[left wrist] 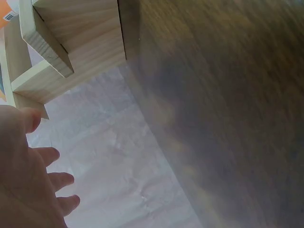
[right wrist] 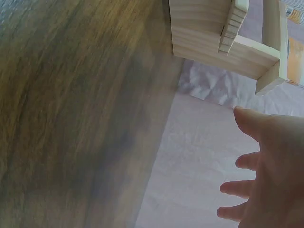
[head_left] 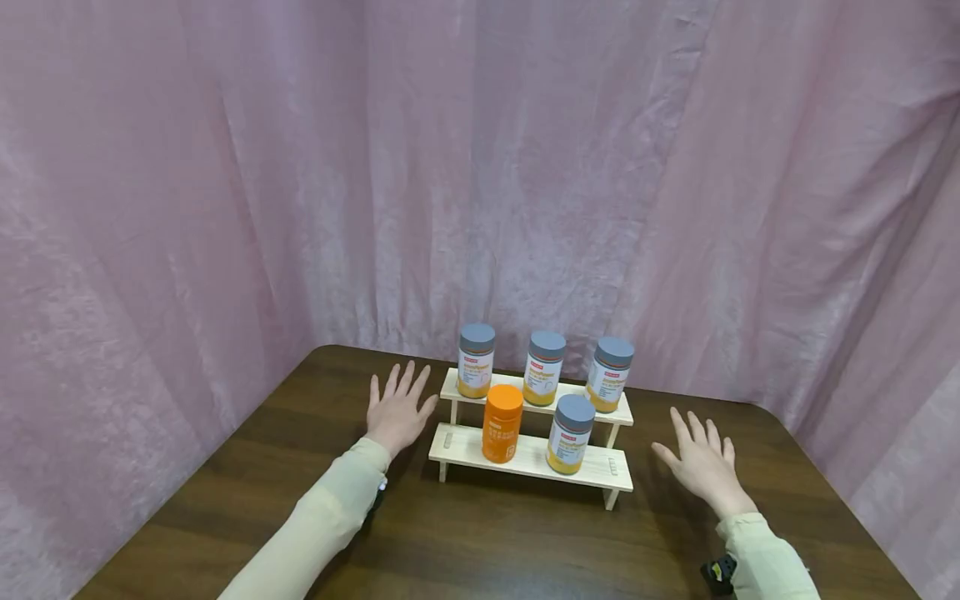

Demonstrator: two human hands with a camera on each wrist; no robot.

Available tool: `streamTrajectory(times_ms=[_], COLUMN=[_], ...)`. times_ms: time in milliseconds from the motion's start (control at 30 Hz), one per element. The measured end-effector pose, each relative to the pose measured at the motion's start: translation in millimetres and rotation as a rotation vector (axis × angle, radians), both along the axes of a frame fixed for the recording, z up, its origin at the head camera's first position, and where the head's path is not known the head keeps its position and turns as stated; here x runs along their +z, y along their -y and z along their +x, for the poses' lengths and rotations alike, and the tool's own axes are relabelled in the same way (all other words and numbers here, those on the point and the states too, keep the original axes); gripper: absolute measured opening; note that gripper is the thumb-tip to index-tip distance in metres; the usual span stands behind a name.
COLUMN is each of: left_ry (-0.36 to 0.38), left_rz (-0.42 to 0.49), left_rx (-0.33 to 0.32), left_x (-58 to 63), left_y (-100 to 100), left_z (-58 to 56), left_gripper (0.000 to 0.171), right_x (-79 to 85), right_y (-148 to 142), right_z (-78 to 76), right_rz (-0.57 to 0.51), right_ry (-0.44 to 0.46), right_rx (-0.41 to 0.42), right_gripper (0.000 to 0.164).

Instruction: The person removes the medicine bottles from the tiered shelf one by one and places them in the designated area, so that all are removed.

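A two-tier wooden rack (head_left: 465, 445) stands on the table in the head view. Its upper tier carries three grey-lidded jars: a left jar (head_left: 476, 362), a middle jar (head_left: 543, 369) and a right jar (head_left: 608, 375). On the lower tier are an orange bottle (head_left: 502, 425) and another grey-lidded jar (head_left: 570, 436). My left hand (head_left: 397, 410), fingers spread, is just left of the rack and holds nothing. To the rack's right, apart from it, my right hand (head_left: 703, 463) has its fingers extended and is likewise bare. Both wrist views show the rack's wooden end beside the thumb.
The dark wooden table (head_left: 315, 417) has rounded back corners. A pink curtain (head_left: 420, 183) hangs behind it and along both sides. A small black device (head_left: 718, 575) sits at the right wrist.
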State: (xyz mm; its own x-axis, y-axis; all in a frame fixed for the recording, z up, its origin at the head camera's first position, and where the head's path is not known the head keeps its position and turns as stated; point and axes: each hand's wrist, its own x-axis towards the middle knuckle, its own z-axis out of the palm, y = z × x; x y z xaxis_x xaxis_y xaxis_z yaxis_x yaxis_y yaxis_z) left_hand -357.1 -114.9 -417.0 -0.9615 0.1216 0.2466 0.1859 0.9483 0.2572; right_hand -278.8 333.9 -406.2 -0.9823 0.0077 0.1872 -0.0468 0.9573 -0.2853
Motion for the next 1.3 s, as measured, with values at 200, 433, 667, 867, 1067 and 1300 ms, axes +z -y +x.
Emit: streamTrajectory(times_ms=[200,433,667,867,1067,1300], left_ry=[0.047,0.092,0.165,0.238,0.252,0.301], left_rz=[0.019,0.06,0.139,0.21,0.275,0.294], left_rx=[0.012,-0.002,-0.014,-0.01,-0.018,-0.05], left_x=[5.5,11.6,20.0,26.9,25.6,17.5], left_y=[3.3,1.4,2.2,5.9,5.5,1.4], left_z=[-1.0,-2.0,-1.7,0.4,9.3,12.7], left_gripper=[0.059,0.057,0.054,0.05,0.037,0.026], right_x=[6.6,6.2,8.0,21.2,31.4,32.2], right_y=[3.1,3.3,6.0,19.0,32.8,51.2], right_z=[-6.7,-9.3,-8.9,-3.9,-1.4,-12.5], right_rz=[0.015,0.04,-0.025,-0.152,-0.234,-0.339], right_ry=[-0.024,-0.069,-0.088,-0.118,-0.162,-0.284], right_rx=[0.007,0.006,-0.003,-0.015,-0.027,-0.013], right_gripper=[0.08,0.078,0.074,0.069,0.068,0.055])
